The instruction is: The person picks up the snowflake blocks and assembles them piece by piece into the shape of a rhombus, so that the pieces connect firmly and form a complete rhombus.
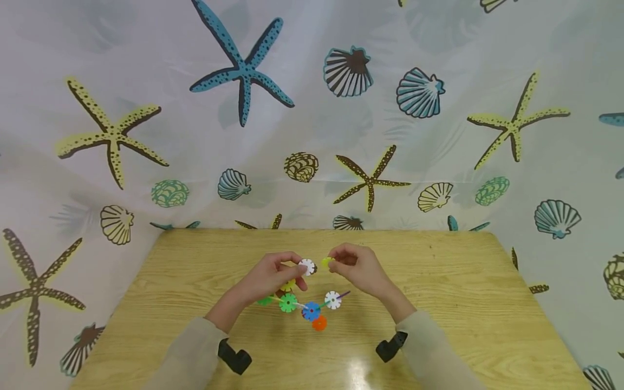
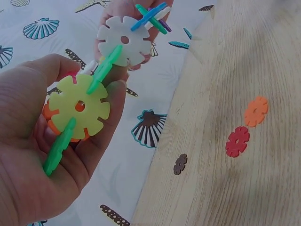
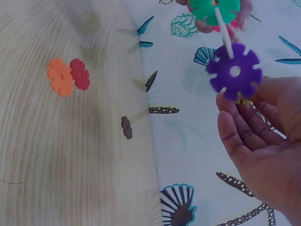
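My left hand (image 1: pixel 273 276) pinches a white notched disc (image 1: pixel 307 267), part of a joined string of plastic snowflake discs. Below it hang a green disc (image 1: pixel 288 303), a blue disc (image 1: pixel 311 310) and another white disc (image 1: pixel 333 300). In the left wrist view a yellow disc (image 2: pixel 77 106) with green discs slotted into it sits before the left palm. My right hand (image 1: pixel 361 268) pinches a small yellow disc (image 1: pixel 327 263), just right of the white one. A purple disc (image 3: pixel 235 71) partly covers the right fingertips in the right wrist view.
An orange disc (image 2: pixel 256 111), a red disc (image 2: pixel 237 141) and a brown disc (image 2: pixel 180 164) lie loose on the wooden table (image 1: pixel 439 303). Behind the table hangs a cloth (image 1: pixel 292 130) printed with starfish and shells.
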The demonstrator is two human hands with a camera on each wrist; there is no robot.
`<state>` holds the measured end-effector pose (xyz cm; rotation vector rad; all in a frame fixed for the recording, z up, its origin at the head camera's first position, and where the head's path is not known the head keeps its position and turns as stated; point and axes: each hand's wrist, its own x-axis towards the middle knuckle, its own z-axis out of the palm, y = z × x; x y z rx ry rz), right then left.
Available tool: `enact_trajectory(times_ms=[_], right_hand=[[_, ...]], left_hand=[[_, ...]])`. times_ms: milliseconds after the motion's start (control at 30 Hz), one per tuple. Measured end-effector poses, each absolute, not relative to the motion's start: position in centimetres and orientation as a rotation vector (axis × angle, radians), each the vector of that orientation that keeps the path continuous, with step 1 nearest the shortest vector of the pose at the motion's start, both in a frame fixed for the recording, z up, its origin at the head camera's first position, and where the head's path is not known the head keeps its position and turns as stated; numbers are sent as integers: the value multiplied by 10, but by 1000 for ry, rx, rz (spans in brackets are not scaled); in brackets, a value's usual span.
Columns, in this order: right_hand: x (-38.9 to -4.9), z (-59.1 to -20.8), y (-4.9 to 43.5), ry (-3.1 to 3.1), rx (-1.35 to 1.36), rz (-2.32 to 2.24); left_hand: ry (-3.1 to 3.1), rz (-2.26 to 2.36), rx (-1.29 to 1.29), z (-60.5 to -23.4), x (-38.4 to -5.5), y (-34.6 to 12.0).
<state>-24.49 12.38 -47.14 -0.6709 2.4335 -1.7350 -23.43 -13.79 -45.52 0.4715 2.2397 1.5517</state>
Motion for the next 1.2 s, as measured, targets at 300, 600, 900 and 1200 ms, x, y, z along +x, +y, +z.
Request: enact_trajectory(times_ms=[300,600,900,1200], right_hand=[[-236,-459,122,2479,-701,-1699],[-233,-456,118,2491,-714,-1685],[-231,-453,116,2549,-794,-1657],[-230,-455,111,2612,-852,-1646]], left_hand=[[2228,1552,479,-455,-236,-137],[2228,1548,493,-452,-235,-136],[2239,1538,499,-453,-236,-136],[2237,1529,574,-452,-236,-134]])
